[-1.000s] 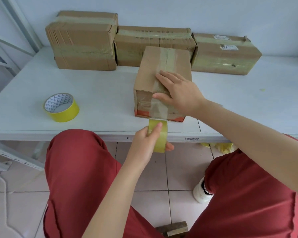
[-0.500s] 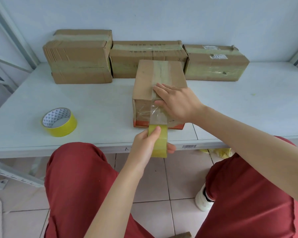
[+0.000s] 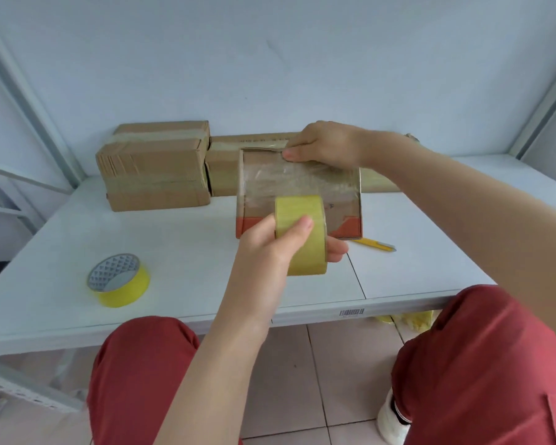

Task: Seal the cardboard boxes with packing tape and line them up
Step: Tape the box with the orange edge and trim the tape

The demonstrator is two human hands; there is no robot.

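A small cardboard box [image 3: 341, 200] with a red base stands tipped up at the middle of the white table [image 3: 180, 252], its taped face toward me. My right hand [image 3: 325, 144] grips its top far edge, thumb on the front. My left hand [image 3: 270, 248] grips a yellow tape roll [image 3: 302, 236] in front of the box's lower face; clear tape runs from it up the box. Behind stand taped boxes in a row: a large one [image 3: 154, 168] at the left and a flat one [image 3: 222, 165] beside it, mostly hidden.
A second yellow tape roll [image 3: 118, 281] lies on the table's front left. A yellow utility knife [image 3: 373, 244] lies just right of the box. Metal shelf posts [image 3: 29, 101] stand at the left and right. My red-trousered knees are under the table's front edge.
The box has been tipped up onto its end. My right hand moved from the box's top front to its far upper edge. My left hand lifted the roll from below the table edge to the box's face.
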